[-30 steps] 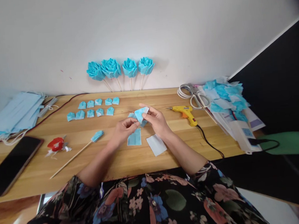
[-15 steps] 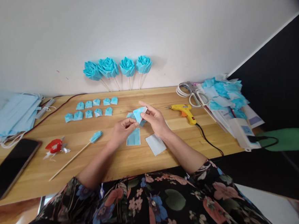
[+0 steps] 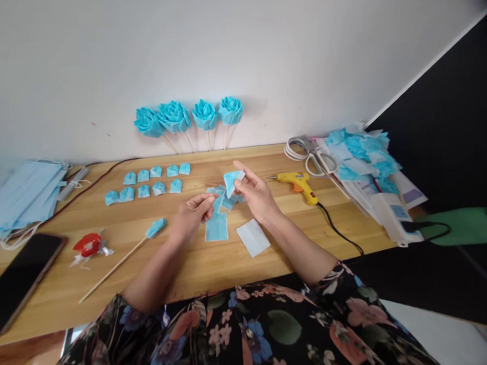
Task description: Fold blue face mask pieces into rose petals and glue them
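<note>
Between the thumb and fingers of my right hand (image 3: 258,195) is a folded blue mask-fabric piece (image 3: 232,183), pointed at the bottom and pale at one corner. My left hand (image 3: 194,215) is apart from it, fingers curled together with nothing visible in them. Loose blue fabric squares (image 3: 216,228) lie beneath and between both hands, some overlapping. A pale square (image 3: 253,238) rests below my right wrist. To the left of my left hand lies a wooden stick (image 3: 114,269) with a rolled blue bud (image 3: 155,228) at its tip.
Folded blue petals (image 3: 144,190) sit in two rows. Blue flowers (image 3: 174,116) on sticks lean against the wall. At right are a yellow glue gun (image 3: 297,184), scissors (image 3: 319,161), tape (image 3: 294,148), fabric scraps (image 3: 362,152) and a power strip (image 3: 396,216). Masks (image 3: 19,192) and a phone (image 3: 23,281) lie left.
My left hand has let go of the folded fabric piece and moved slightly left and down. My right hand keeps hold of it. The view has tilted slightly.
</note>
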Tool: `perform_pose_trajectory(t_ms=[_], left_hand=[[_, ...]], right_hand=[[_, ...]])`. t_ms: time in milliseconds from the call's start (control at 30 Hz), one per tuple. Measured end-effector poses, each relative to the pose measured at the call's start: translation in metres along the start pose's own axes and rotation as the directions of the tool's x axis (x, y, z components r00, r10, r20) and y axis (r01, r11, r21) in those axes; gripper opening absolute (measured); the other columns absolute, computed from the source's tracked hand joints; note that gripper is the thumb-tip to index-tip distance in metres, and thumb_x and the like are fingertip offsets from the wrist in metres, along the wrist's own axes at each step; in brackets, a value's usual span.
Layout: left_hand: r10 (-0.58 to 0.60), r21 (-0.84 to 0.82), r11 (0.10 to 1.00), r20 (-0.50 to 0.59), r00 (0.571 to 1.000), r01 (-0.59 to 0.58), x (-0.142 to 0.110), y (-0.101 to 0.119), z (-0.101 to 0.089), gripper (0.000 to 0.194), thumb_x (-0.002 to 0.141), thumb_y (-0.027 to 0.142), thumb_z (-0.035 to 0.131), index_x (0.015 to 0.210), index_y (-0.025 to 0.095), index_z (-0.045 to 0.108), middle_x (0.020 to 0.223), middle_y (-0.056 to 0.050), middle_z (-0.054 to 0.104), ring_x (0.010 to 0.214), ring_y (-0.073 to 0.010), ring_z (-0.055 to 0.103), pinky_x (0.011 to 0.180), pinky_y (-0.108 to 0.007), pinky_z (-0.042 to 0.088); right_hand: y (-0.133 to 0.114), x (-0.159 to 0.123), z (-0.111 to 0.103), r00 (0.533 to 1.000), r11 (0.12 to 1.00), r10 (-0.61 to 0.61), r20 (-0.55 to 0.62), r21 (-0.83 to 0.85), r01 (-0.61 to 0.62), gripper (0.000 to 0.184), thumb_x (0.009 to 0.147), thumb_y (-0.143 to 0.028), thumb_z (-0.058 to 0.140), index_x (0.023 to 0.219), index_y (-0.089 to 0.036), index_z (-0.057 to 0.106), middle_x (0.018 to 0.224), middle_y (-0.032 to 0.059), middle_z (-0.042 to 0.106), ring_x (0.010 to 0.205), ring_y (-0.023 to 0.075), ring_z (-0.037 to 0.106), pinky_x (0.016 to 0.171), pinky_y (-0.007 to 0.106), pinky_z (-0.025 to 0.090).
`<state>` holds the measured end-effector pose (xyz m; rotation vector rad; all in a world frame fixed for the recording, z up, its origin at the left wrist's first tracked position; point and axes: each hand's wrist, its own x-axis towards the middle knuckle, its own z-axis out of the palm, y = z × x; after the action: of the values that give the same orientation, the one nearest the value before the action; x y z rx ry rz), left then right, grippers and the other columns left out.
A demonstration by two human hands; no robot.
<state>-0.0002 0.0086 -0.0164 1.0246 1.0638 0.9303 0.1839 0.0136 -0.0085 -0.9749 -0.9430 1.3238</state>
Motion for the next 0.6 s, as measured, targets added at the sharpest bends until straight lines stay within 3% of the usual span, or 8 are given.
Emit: perform_pose_trajectory(t_ms=[167, 267, 367, 467, 600], left_hand=[[0.082, -0.119, 0.989, -0.085, 0.993, -0.092, 0.004, -0.002, -0.001, 0.032, 0.072, 0.034, 0.076, 0.096, 0.017, 0.068, 0.063, 0.003, 0.058, 0.053, -0.0084, 0.048, 0.052, -0.022, 0.035], [0.110, -0.159, 0.979, -0.113, 0.988, -0.127, 0.004, 0.000, -0.001, 0.018, 0.071, 0.026, 0.068, 0.086, 0.017, 0.064, 0.066, 0.002, 0.059, 0.056, -0.0099, 0.051, 0.052, -0.023, 0.036], [0.100, -0.136, 0.984, -0.104, 0.990, -0.114, 0.003, 0.001, -0.003, 0.008, 0.074, 0.025, 0.062, 0.078, 0.018, 0.061, 0.056, 0.004, 0.052, 0.051, -0.0091, 0.044, 0.049, -0.022, 0.031], [0.143, -0.057, 0.987, -0.099, 0.985, -0.149, 0.001, 0.005, -0.003, 0.013, 0.080, 0.027, 0.059, 0.088, 0.018, 0.063, 0.052, 0.006, 0.046, 0.048, -0.0093, 0.038, 0.049, -0.023, 0.029], [0.204, 0.135, 0.971, -0.030, 0.978, -0.198, -0.004, 0.013, -0.002, 0.029, 0.084, 0.039, 0.063, 0.103, 0.018, 0.069, 0.062, 0.003, 0.055, 0.059, -0.0123, 0.047, 0.058, -0.025, 0.038]], right_hand=[[-0.002, 0.002, -0.002, 1.000, 1.000, 0.006, 0.009, -0.011, -0.006, 0.063, 0.073, -0.038, 0.076, 0.135, -0.031, 0.061, 0.088, -0.0022, 0.065, 0.074, 0.0123, 0.056, 0.073, 0.028, 0.052], [-0.002, -0.001, 0.000, 0.996, 0.998, 0.027, 0.084, -0.060, -0.022, 0.067, 0.073, -0.037, 0.077, 0.137, -0.028, 0.058, 0.086, -0.0020, 0.065, 0.076, 0.0130, 0.058, 0.073, 0.027, 0.052], [-0.001, -0.004, 0.001, 0.983, 0.993, 0.054, 0.175, -0.111, -0.035, 0.074, 0.075, -0.037, 0.077, 0.143, -0.027, 0.051, 0.088, -0.0010, 0.067, 0.079, 0.0144, 0.061, 0.074, 0.028, 0.052], [0.001, -0.005, 0.000, 0.968, 0.987, 0.064, 0.242, -0.161, -0.025, 0.077, 0.077, -0.037, 0.074, 0.148, -0.027, 0.045, 0.092, 0.0003, 0.068, 0.081, 0.0156, 0.062, 0.075, 0.029, 0.052], [0.004, -0.005, -0.002, 0.956, 0.972, 0.044, 0.289, -0.233, 0.026, 0.078, 0.080, -0.034, 0.069, 0.151, -0.027, 0.039, 0.085, -0.0014, 0.064, 0.075, 0.0140, 0.059, 0.070, 0.028, 0.050]])
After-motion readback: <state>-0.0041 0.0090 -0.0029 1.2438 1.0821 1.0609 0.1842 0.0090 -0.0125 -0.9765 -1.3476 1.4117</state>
